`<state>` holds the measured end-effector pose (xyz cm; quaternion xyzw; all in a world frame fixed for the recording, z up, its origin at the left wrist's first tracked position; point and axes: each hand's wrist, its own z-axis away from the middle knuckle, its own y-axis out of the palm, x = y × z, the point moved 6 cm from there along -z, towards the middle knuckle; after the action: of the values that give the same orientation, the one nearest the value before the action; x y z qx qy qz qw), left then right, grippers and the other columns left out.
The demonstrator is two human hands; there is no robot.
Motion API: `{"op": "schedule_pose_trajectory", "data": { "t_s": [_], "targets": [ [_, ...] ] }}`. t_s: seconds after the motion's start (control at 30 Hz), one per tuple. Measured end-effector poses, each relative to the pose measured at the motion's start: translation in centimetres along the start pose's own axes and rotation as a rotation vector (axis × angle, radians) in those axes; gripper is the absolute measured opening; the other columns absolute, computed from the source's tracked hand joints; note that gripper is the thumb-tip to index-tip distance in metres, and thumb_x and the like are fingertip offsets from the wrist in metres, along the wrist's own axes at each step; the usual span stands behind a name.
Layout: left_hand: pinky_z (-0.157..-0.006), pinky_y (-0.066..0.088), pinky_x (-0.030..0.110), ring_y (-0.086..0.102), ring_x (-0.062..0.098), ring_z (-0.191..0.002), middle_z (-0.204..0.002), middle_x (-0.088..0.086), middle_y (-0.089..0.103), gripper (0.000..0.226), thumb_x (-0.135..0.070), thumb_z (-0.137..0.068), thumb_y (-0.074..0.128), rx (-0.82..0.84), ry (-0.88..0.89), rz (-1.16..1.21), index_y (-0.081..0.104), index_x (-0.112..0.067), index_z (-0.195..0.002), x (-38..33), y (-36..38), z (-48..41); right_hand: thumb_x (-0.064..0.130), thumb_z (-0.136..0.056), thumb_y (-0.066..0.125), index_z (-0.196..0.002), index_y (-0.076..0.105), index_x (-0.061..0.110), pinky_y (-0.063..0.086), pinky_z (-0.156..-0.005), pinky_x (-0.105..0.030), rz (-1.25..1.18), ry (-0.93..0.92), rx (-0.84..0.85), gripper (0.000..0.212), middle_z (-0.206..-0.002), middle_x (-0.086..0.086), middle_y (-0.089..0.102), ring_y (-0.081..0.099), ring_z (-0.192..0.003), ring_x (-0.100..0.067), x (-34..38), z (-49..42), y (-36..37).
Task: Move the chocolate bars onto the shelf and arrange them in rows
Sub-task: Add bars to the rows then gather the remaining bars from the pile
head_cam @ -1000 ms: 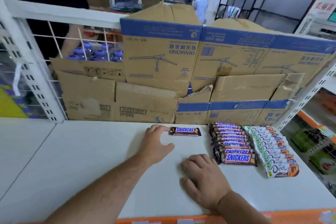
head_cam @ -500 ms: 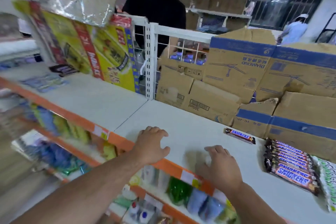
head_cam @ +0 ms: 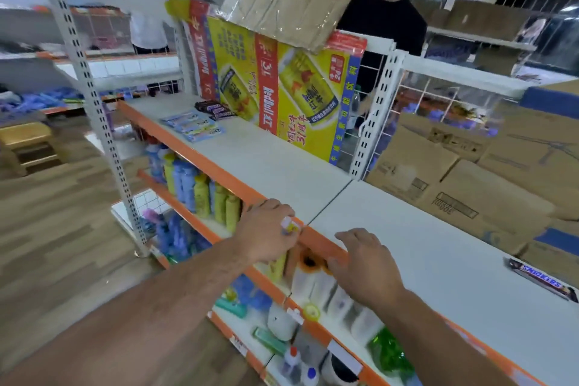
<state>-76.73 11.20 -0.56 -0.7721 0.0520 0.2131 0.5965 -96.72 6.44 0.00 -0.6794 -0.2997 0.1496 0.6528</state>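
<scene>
Chocolate bars (head_cam: 215, 109) lie in a small dark pile far to the left on the neighbouring shelf bay, just beside the yellow drink carton (head_cam: 275, 84), well beyond both hands and up-left of them. The left hand (head_cam: 266, 233) rests on the orange shelf edge (head_cam: 200, 163), loosely curled and empty, the nearer one for that reach. The right hand (head_cam: 363, 266), flat and empty, sits closer to the lone Snickers bar (head_cam: 542, 280), which lies slantwise at far right.

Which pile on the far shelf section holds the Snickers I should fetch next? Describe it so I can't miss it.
Find the big yellow Red Bull box standing at the back of the left shelf section. At its left foot lies a small dark pile of bars. The packets lying in front of it are flat and light blue; the pile is brown.
</scene>
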Motion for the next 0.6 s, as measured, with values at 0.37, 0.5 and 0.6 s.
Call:
{"op": "schedule_pose_trajectory", "data": {
  "t_s": [0.37, 0.5, 0.6],
  "targets": [
    [-0.103, 0.035, 0.039, 0.040, 0.016, -0.123, -0.127, -0.015, 0.052, 0.052, -0.055, -0.076, 0.051, -0.026, -0.055, 0.010, 0.055, -0.040, -0.125, 19.4, -9.1, -2.1, 0.046, -0.089, 0.050, -0.127, 0.051, 0.025, 0.042, -0.097, -0.037, 0.027, -0.079, 0.051, 0.043, -0.128, 0.001, 0.049, 0.047, -0.118, -0.021, 19.5, -11.2, 3.7],
    [-0.100, 0.035, 0.038, 0.041, 0.016, -0.121, -0.126, -0.014, 0.053, 0.047, -0.051, -0.080, 0.059, -0.048, -0.085, 0.011, 0.057, -0.036, -0.124, 24.1, -10.4, -4.0, 0.042, -0.090, 0.048, -0.126, 0.052, 0.027, 0.042, -0.097, -0.037, 0.037, -0.092, 0.055, 0.039, -0.128, 0.002, 0.049, 0.048, -0.119, -0.020, 22.8, -15.5, 4.4],
    [-0.094, 0.030, 0.033, 0.041, 0.014, -0.120, -0.124, -0.017, 0.054, 0.044, -0.050, -0.081, 0.060, -0.061, -0.103, 0.016, 0.057, -0.036, -0.123, 26.9, -10.2, -5.9, 0.042, -0.088, 0.050, -0.131, 0.050, 0.027, 0.041, -0.100, -0.037, 0.018, -0.104, 0.099, 0.046, -0.132, 0.002, 0.047, 0.047, -0.121, -0.020, 23.7, -19.2, 5.5]
  ]
}}
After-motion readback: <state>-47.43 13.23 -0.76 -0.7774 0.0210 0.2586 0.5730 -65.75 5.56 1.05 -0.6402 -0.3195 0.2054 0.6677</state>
